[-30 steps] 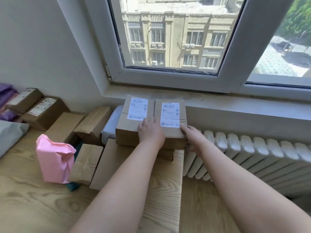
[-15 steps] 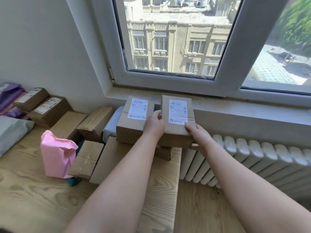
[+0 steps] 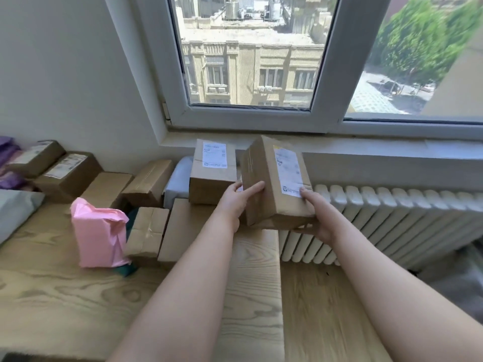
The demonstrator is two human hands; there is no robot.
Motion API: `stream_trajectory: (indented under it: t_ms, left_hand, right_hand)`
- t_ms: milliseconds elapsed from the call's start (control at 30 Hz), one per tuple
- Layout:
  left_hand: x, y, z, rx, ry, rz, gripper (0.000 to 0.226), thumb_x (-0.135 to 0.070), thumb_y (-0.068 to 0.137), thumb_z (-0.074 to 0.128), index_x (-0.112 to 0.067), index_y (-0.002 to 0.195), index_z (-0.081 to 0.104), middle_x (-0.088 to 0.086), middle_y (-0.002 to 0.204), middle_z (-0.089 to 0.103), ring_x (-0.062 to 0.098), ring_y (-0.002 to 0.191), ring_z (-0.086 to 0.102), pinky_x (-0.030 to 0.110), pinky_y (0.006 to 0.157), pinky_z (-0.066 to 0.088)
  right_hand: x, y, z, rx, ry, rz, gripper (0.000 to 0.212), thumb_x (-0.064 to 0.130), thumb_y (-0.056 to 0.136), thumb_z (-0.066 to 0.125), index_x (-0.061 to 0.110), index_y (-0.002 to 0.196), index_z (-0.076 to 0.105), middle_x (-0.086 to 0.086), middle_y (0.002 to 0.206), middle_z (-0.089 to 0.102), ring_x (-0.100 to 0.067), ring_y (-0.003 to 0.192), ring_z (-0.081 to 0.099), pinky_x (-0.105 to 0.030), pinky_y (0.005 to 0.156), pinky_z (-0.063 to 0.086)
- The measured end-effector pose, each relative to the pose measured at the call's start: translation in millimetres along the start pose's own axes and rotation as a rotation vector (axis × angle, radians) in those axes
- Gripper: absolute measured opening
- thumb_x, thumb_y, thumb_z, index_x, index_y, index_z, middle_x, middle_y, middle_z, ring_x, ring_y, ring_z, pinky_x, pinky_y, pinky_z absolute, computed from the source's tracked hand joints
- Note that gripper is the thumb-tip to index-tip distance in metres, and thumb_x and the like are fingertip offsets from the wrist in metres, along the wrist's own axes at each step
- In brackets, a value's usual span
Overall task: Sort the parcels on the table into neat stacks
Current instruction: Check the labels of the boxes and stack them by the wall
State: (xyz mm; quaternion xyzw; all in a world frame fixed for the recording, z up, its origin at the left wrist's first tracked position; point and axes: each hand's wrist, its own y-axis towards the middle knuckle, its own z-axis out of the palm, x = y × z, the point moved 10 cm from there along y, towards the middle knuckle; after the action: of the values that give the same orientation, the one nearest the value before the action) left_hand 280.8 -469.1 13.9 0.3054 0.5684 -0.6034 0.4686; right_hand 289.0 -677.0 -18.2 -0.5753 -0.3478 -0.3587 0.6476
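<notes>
Right, both hands are on the labelled cardboard box (image 3: 274,184), and it's up in the air, tipped over to one side, above the far edge of the wooden table (image 3: 52,296) and just in front of the white radiator (image 3: 392,226). The right hand (image 3: 317,220) grips its near corner: thumb on top, right on the shipping label, fingers curled underneath. The left hand (image 3: 235,202) lies against the box's plain side face with the forefinger stretched out flat. The rest of its fingers are hidden.

Just to the left sits a second labelled box (image 3: 213,173), upright, label facing up, resting on a flat brown parcel (image 3: 183,226). Beside that is a white plastic parcel (image 3: 177,181), and a row of brown boxes (image 3: 107,186) runs along the wall. Nearer in, a pink mailer bag (image 3: 98,233) stands beside a small taped box (image 3: 146,231). At the far left, a grey mailer (image 3: 15,212) and purple bags (image 3: 7,152) are only partly in view. Beyond all this, the window (image 3: 251,61) shows buildings and a tree.
</notes>
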Motion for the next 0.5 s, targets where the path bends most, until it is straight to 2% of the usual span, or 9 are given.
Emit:
stream_trajectory:
  t_ms: [67,100,167,267,333,400,433,500]
  left_hand:
    - [17.4,-15.2,-5.2,0.102,-0.028,-0.062,0.06,-0.032,0.079,0.081,-0.016,0.132,0.057,0.001,0.111,0.073,0.017,0.103,0.068,0.033,0.079,0.055]
    - [26.5,-22.8,-9.6,0.135,-0.03,-0.082,0.06,-0.033,0.077,0.082,-0.017,0.13,0.058,0.003,0.112,0.074,0.019,0.103,0.069,0.036,0.08,0.057]
    - [45.0,-35.9,-23.8,0.133,-0.014,-0.1,0.063,-0.035,0.075,0.085,-0.017,0.129,0.056,0.005,0.115,0.072,0.022,0.104,0.069,0.042,0.087,0.058]
    - [75.0,-52.8,-50.6,0.083,-0.003,-0.119,0.055,-0.03,0.084,0.078,-0.017,0.131,0.053,0.006,0.122,0.067,0.021,0.101,0.067,0.04,0.082,0.057]
    - [98.0,-67.6,-64.6,0.077,0.032,-0.17,0.061,-0.031,0.083,0.079,-0.02,0.136,0.05,0.008,0.132,0.061,0.025,0.108,0.064,0.045,0.091,0.055]
    - [119.5,-85.0,-77.7,0.066,0.102,-0.22,0.068,-0.031,0.082,0.079,-0.024,0.141,0.046,0.006,0.136,0.056,0.027,0.116,0.058,0.049,0.1,0.048]
    - [128.1,-92.9,-82.4,0.064,0.118,-0.235,0.066,-0.027,0.085,0.077,-0.023,0.142,0.046,0.005,0.134,0.057,0.025,0.115,0.058,0.046,0.1,0.048]
    - [147.9,-109.0,-92.1,0.045,0.13,-0.251,0.058,-0.017,0.09,0.071,-0.019,0.143,0.047,0.0,0.122,0.059,0.017,0.102,0.059,0.035,0.084,0.05]
  right_hand:
    - [-30.8,-18.7,11.9,0.033,0.053,0.054,0.036,0.052,0.093,0.061,0.034,0.124,0.064,-0.004,0.118,0.072,-0.029,0.108,0.068,-0.056,0.095,0.054]
    - [-47.1,-28.1,18.6,0.049,0.072,0.079,0.037,0.052,0.093,0.06,0.034,0.124,0.065,-0.006,0.118,0.072,-0.029,0.106,0.069,-0.055,0.094,0.054]
    - [-82.2,-44.9,29.8,0.069,0.084,0.137,0.038,0.049,0.095,0.057,0.028,0.125,0.065,-0.008,0.117,0.072,-0.028,0.102,0.069,-0.05,0.092,0.054]
    - [-133.1,-70.3,36.0,-0.031,0.079,0.197,0.036,0.033,0.097,0.058,0.014,0.127,0.063,-0.011,0.116,0.071,-0.029,0.101,0.067,-0.046,0.094,0.052]
    - [-159.6,-87.0,41.4,-0.094,0.063,0.206,0.031,0.021,0.098,0.054,0.014,0.128,0.061,-0.007,0.114,0.072,-0.025,0.101,0.068,-0.044,0.093,0.053]
    - [-179.4,-101.6,53.0,-0.103,-0.006,0.215,0.031,0.016,0.099,0.049,0.025,0.127,0.061,0.0,0.113,0.073,-0.022,0.103,0.067,-0.044,0.093,0.053]
    - [-187.4,-109.3,60.7,-0.094,-0.033,0.237,0.029,0.019,0.099,0.049,0.029,0.123,0.062,0.001,0.114,0.072,-0.022,0.105,0.066,-0.045,0.093,0.052]
    - [-204.6,-126.4,73.3,-0.102,-0.022,0.3,0.024,0.029,0.101,0.049,0.023,0.12,0.063,-0.004,0.115,0.069,-0.026,0.105,0.062,-0.046,0.087,0.053]
